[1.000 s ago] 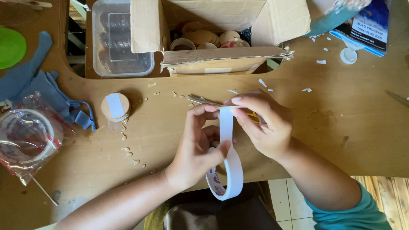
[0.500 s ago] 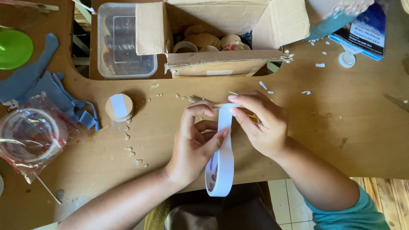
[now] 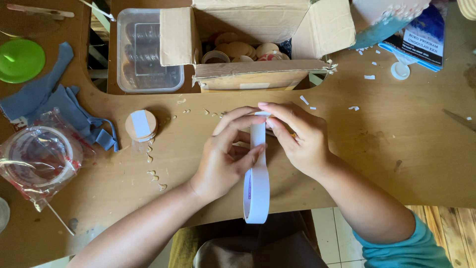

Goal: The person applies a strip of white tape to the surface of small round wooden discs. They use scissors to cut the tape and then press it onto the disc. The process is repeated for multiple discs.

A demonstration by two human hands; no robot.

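White tape roll (image 3: 257,191) hung between both hands, its strip pulled up and pinched by the left hand (image 3: 225,159) and right hand (image 3: 297,141), fingers closed on it. Beyond them sat an open cardboard box (image 3: 258,30); left of the left hand lay a round wooden disc (image 3: 141,125) bearing a white rectangular label.

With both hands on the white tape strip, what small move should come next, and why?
Probably pull the strip a little further off the white tape roll. The left hand and right hand both pinch the upper end of the strip, while the roll hangs below the edge of the wooden table, so only a short length is free.
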